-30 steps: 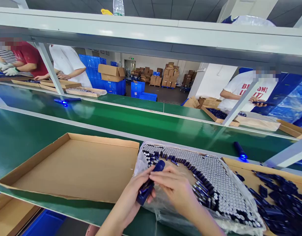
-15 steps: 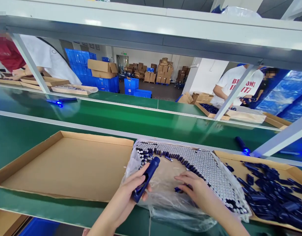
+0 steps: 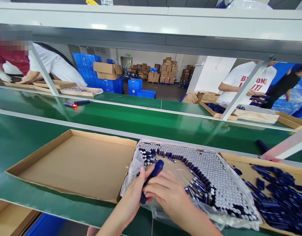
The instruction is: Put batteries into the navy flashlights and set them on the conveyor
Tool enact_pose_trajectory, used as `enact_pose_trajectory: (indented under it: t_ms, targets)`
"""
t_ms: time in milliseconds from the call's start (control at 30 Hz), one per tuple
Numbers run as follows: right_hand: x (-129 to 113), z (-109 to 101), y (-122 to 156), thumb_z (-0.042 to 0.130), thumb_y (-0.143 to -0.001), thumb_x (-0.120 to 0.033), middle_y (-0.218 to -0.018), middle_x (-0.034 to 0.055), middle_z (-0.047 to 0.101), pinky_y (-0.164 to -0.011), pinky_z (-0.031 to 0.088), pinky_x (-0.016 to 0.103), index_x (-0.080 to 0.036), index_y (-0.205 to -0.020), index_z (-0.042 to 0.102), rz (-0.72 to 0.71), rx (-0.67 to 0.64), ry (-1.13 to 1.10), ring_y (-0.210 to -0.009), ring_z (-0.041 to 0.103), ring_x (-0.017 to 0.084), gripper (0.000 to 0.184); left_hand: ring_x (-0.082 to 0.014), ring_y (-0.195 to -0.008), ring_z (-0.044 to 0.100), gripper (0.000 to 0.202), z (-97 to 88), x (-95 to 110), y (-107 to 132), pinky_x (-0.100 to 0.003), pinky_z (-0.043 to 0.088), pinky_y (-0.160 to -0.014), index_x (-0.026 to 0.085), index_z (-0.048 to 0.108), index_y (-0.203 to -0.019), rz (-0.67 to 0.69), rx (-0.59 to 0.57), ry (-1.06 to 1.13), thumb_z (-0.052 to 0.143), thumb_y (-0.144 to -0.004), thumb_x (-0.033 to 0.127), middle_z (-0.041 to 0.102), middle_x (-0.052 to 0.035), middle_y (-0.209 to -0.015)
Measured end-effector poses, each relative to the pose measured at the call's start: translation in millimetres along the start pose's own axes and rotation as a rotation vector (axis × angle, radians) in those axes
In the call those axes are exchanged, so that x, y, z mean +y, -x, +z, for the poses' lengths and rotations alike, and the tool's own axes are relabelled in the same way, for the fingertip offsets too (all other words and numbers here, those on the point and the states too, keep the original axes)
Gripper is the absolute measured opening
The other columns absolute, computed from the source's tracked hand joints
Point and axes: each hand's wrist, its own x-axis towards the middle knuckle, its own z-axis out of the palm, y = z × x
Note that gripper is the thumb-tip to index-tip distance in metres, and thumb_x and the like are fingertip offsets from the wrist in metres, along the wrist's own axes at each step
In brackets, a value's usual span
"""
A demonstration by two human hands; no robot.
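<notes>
My left hand [image 3: 134,191] is closed round a dark blue handheld casing [image 3: 158,166], held tilted with its rounded end up and away from me. An opening showed in its side earlier; my fingers now cover that part. My right hand [image 3: 167,193] is closed against the casing's side, and a small silver battery end [image 3: 144,192] shows at its fingertips. Most of that battery is hidden. Under and beyond my hands lies a plastic-lined tray of batteries [image 3: 222,177], many standing upright in rows, several lying loose near my right wrist.
A shallow cardboard tray [image 3: 77,160] lies at left. Another tray at right holds dark blue plastic parts [image 3: 276,196]. Behind runs a green conveyor [image 3: 146,119] with a red-lit device [image 3: 71,105] on it. Slanted posts [image 3: 290,144] and an overhead beam frame the bench. Co-workers stand across.
My right hand has moved left from the battery tray to the casing in my left hand. The lit device on the conveyor turned from blue to red. The view shifted slightly.
</notes>
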Motion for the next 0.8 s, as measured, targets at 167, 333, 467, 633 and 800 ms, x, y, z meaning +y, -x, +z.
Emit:
enact_pose_trajectory:
  t_ms: [167, 333, 467, 633, 800]
  targets:
    - [6, 4, 2, 0.052, -0.093, -0.022, -0.089, -0.0045, 0.068, -0.075, 0.039, 0.024, -0.020, -0.085, 0.067, 0.024, 0.011, -0.002, -0.084, 0.053, 0.009, 0.017, -0.0094, -0.079, 0.046, 0.066, -2.4, -5, -5, -0.018, 0.036, -0.058, 0.022, 0.058, -0.132, 0.028, -0.030, -0.032, 0.055, -0.080, 0.063, 0.054, -0.0080, -0.128]
    - [7, -9, -13, 0.050, -0.091, -0.012, -0.100, 0.0000, 0.069, -0.085, 0.049, 0.021, -0.018, -0.100, 0.071, -0.027, -0.037, -0.108, -0.095, 0.058, 0.008, 0.023, -0.0108, -0.080, 0.050, 0.062, -10.6, 10, -1, -0.017, 0.037, -0.060, 0.023, 0.058, -0.132, 0.046, -0.001, -0.125, 0.061, -0.079, 0.054, 0.059, -0.0093, -0.116]
    - [28, -48, -17, 0.046, -0.090, -0.009, -0.104, 0.0003, 0.069, -0.087, 0.052, 0.021, -0.023, -0.103, 0.073, 0.109, 0.083, 0.044, -0.098, 0.062, 0.008, 0.032, -0.0067, -0.058, 0.041, 0.072, -37.6, 38, 1, -0.018, 0.029, -0.057, 0.015, 0.039, -0.146, 0.068, -0.013, -0.140, 0.057, -0.078, 0.032, 0.056, -0.0038, -0.070]
    - [70, -83, 24, 0.043, -0.090, -0.014, -0.104, 0.0016, 0.069, -0.086, 0.052, 0.024, -0.024, -0.101, 0.075, 0.611, -0.355, 0.184, -0.095, 0.066, 0.013, 0.035, -0.0063, -0.057, 0.038, 0.078, -86.8, 45, -4, -0.019, 0.028, -0.057, 0.011, 0.029, -0.150, 0.144, 0.128, -0.120, 0.056, -0.078, 0.027, 0.053, -0.0021, -0.066]
    - [76, -68, 66, 0.052, -0.087, -0.020, -0.107, 0.0030, 0.067, -0.096, 0.045, 0.029, -0.024, -0.104, 0.074, 0.760, -0.638, 0.098, -0.105, 0.060, 0.018, 0.028, -0.0057, -0.057, 0.035, 0.085, -103.0, 28, -12, -0.019, 0.025, -0.055, 0.012, 0.031, -0.149, 0.108, 0.180, -0.149, 0.065, -0.077, 0.041, 0.050, -0.0003, -0.064]
